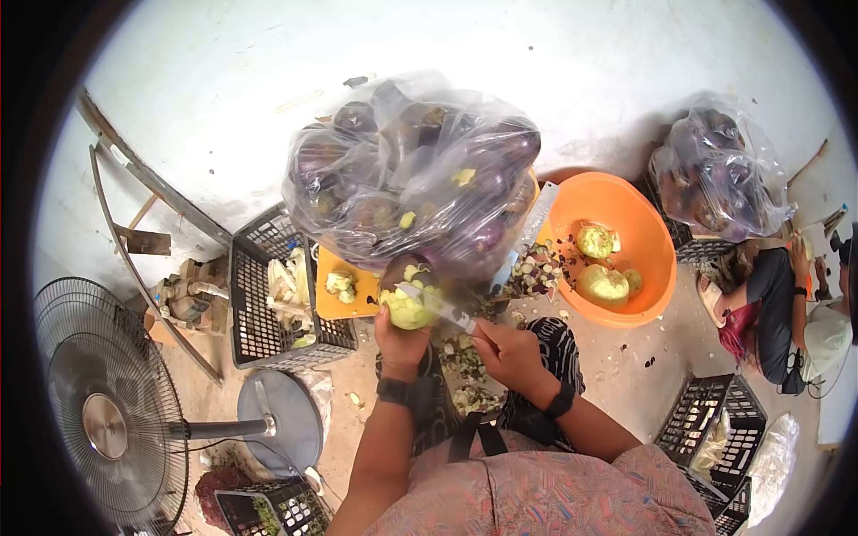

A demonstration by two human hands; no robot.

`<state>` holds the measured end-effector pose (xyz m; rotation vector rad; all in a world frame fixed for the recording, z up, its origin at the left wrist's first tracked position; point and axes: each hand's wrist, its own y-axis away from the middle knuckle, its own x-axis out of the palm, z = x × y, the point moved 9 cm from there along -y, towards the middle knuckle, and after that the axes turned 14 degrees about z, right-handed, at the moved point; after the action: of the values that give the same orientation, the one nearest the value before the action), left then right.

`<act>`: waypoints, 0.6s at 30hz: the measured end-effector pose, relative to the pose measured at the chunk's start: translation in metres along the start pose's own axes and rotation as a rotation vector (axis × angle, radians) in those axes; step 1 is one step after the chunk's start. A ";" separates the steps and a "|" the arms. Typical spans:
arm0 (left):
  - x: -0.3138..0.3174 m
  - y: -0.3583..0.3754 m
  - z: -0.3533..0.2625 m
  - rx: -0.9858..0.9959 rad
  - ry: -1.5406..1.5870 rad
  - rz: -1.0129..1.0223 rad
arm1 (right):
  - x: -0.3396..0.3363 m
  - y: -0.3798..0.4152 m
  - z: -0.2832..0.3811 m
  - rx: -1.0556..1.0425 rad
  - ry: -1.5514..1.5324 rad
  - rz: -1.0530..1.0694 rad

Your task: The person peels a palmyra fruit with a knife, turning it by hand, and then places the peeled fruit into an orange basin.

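Observation:
My left hand (400, 343) is closed around the underside of a round, dark purple-skinned vegetable (407, 310), whose pale green flesh shows where it is pared. In my right hand (517, 359) I grip the white handle of a knife (447, 313); its blade lies against the pared side. Just beyond my hands is a big clear plastic bag (407, 170) full of similar purple vegetables. Beside my left hand, a pale trimmed piece (340, 284) rests on an orange-yellow board (335, 308). Parings (474, 380) lie on the ground between my legs.
An orange basin (660, 259) at the right holds several pared vegetables. Black crates (246, 308) stand left and lower right. A standing fan (107, 424) occupies the lower left. Another filled bag (722, 174) sits back right, near a seated person (773, 304).

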<state>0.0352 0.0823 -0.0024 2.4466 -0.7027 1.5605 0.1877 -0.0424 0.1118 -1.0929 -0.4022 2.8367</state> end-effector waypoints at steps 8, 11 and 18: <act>0.012 0.001 0.000 -0.020 -0.051 0.046 | 0.002 -0.006 0.001 -0.036 0.072 -0.032; 0.011 0.000 -0.001 -0.001 -0.047 0.040 | 0.002 -0.012 0.004 -0.063 0.049 -0.019; 0.009 0.000 -0.001 -0.003 -0.031 0.033 | 0.000 -0.010 0.005 -0.057 0.045 -0.022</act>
<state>0.0372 0.0798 0.0060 2.4742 -0.7533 1.5353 0.1843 -0.0336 0.1181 -1.1524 -0.4915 2.7926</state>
